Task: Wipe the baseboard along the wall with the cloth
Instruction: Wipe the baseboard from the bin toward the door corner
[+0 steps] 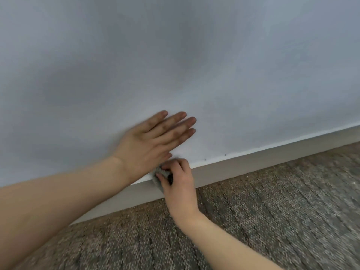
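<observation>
progress: I'm reading this as mid-wipe; baseboard (pixel 253 162) running on right of the cloth looks undone, specks on its top edge; can't judge the left stretch.
cloth: small grey wad (pixel 161 177), pressing on the baseboard face.
right hand (pixel 180 185): fingers pinching cloth.
left hand (pixel 153 141): flat on wall (pixel 175 55), fingers together.

The right hand (pixel 180 187) is covering most of the cloth (pixel 162 175). The left arm (pixel 58 195) is hiding the baseboard (pixel 253 160) at lower left. The carpet (pixel 321 201) is blurring at right.
</observation>
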